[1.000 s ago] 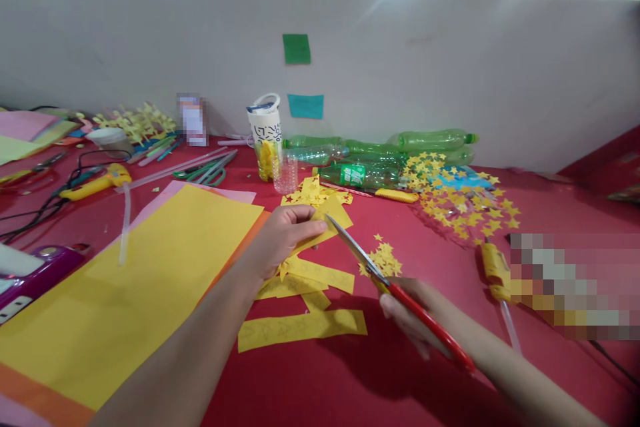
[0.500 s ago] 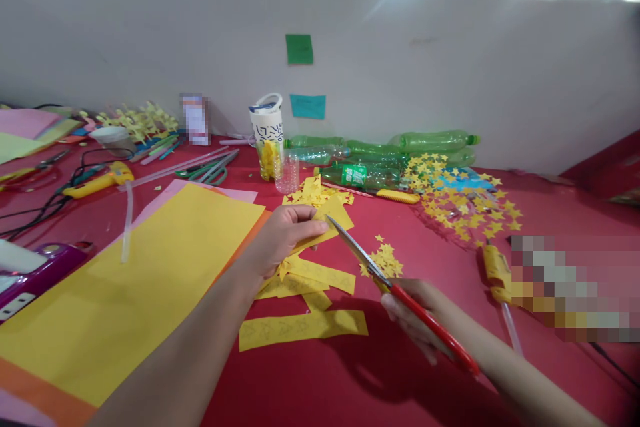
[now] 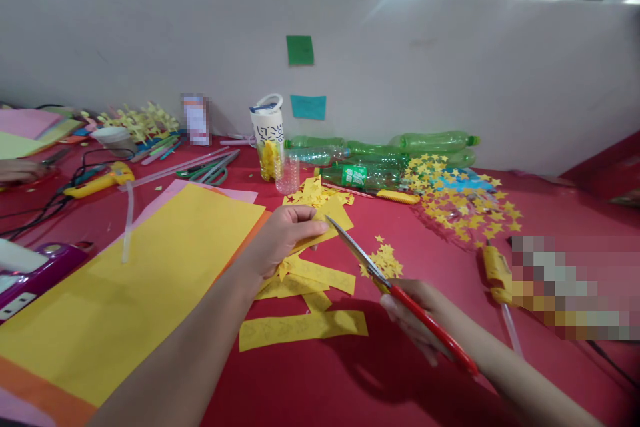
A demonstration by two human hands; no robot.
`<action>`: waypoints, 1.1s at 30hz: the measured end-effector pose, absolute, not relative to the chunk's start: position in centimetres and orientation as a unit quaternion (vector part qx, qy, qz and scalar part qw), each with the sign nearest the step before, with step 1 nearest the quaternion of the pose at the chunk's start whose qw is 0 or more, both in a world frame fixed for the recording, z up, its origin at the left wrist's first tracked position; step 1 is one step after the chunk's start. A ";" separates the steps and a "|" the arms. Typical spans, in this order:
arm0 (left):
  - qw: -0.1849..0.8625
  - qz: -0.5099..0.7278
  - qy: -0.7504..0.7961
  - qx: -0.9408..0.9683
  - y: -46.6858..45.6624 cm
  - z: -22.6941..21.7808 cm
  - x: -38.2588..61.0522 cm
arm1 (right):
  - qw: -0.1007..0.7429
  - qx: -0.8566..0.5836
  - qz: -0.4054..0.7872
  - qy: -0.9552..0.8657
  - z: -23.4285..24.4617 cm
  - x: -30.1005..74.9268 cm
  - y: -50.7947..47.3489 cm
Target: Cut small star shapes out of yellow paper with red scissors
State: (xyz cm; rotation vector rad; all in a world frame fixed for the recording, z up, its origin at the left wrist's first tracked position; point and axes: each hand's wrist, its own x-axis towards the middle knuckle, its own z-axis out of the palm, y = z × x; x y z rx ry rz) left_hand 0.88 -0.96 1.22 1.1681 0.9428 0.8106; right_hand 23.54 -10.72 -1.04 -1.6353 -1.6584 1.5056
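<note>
My left hand [image 3: 293, 233] pinches a piece of yellow paper [image 3: 337, 217] between thumb and fingers. Wrapped round the red handles of a pair of scissors [image 3: 363, 253], my right hand [image 3: 415, 317] holds them with the blade tips at the paper near my left thumb. Beneath my left hand lie several yellow paper strips [image 3: 325, 275], and one longer strip [image 3: 303, 328] with faint star outlines sits nearer me. A small pile of cut yellow stars [image 3: 386, 260] rests just beyond the scissors.
Large yellow sheets [image 3: 165, 273] cover the left. Green plastic bottles [image 3: 375, 177] lie along the wall beside a tumbler [image 3: 267, 130]. Starry stems [image 3: 465, 203] and a yellow glue gun [image 3: 496, 270] are right; another glue gun [image 3: 103, 180] and another person's hand [image 3: 20, 171] are left.
Another person's hand has come in at the far left, where the yellow-handled tool lay. My own hands, the scissors and the paper show almost no movement.
</note>
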 end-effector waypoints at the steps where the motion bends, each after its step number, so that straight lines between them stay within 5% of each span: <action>1: 0.660 0.357 0.415 0.514 -1.0 1.2 0.9 | 0.185 -0.580 0.532 -0.588 -1.0 23.6 -10.7; 12: 0.569 0.445 0.397 0.566 -0.7 0.6 1.2 | 0.187 -0.578 0.547 -0.576 -1.3 23.6 -10.4; 33: 0.575 0.450 0.339 0.594 -1.6 0.3 2.4 | 0.247 -0.515 0.585 -0.576 -2.4 23.4 -11.1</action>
